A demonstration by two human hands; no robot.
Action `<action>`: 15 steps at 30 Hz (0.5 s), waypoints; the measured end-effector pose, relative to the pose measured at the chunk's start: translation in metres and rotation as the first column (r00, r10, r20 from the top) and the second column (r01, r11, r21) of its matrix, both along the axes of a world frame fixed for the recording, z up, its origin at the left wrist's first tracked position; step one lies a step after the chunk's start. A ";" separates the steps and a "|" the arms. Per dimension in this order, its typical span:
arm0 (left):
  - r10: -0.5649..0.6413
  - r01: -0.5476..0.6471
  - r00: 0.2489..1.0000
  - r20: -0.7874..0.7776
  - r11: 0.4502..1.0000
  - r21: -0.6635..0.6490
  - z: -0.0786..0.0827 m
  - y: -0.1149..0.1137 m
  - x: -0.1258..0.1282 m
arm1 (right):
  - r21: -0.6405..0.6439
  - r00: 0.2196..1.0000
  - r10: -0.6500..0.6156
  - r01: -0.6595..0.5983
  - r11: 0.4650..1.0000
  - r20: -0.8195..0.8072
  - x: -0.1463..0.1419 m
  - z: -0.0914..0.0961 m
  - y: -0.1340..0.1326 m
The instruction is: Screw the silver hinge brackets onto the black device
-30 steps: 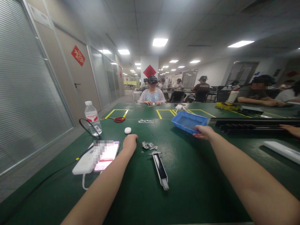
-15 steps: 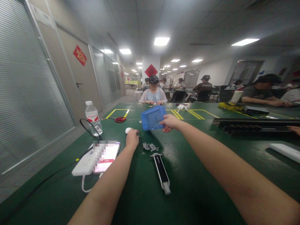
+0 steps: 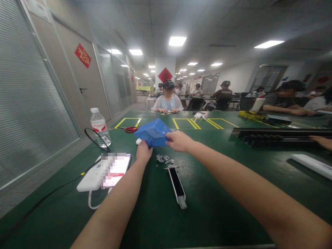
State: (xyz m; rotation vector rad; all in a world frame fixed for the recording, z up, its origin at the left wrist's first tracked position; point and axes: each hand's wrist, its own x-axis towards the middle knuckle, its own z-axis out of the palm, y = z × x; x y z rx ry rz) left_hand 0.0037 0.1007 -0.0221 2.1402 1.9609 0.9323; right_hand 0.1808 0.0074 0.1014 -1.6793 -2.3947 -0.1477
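A blue plastic bin (image 3: 155, 134), tipped on its side, is held above the table by my right hand (image 3: 178, 141), whose fingers and thumb pinch its right edge. My left hand (image 3: 144, 152) is at the bin's lower left edge, beside a small white rounded object (image 3: 138, 141). Its fingertips are mostly hidden, so whether it grips anything is unclear. Nearer me lies a small pile of grey metal parts (image 3: 164, 158) with little rings. Just below them is a long device (image 3: 177, 185) with a white frame, a black middle and a grey end.
To the left are a water bottle (image 3: 100, 128), a phone (image 3: 118, 169) on a white box, and cables. Red-handled scissors (image 3: 130, 129) lie behind my left hand. Black rails (image 3: 280, 136) and a white bar (image 3: 311, 166) are at right. A person (image 3: 168, 100) sits opposite.
The bin has moved left and tilted further over, carried by my right hand. It now meets my left hand, which was apart from it before. The whole view has shifted slightly.
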 end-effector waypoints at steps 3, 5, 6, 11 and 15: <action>0.031 -0.031 0.999 0.016 1.000 0.002 0.001 -0.002 0.000 | 0.026 0.999 0.009 -0.009 1.000 0.034 0.003 -0.005 -0.005; 0.022 -0.022 1.000 0.016 1.000 -0.004 0.002 -0.002 0.000 | 0.034 1.000 0.019 -0.019 0.999 -0.005 0.006 -0.009 -0.005; 0.015 -0.015 1.000 0.012 1.000 -0.005 0.002 -0.002 0.000 | 0.029 0.998 0.018 -0.016 0.999 -0.057 0.008 -0.011 -0.004; -0.022 0.022 1.000 -0.010 1.000 -0.011 0.001 -0.001 -0.001 | -0.191 0.760 -0.187 0.085 0.978 -0.622 0.023 -0.024 0.009; -0.067 0.067 0.997 -0.024 0.997 -0.031 0.002 -0.002 -0.001 | -0.387 0.173 -0.399 0.101 0.917 -0.901 0.056 -0.035 0.018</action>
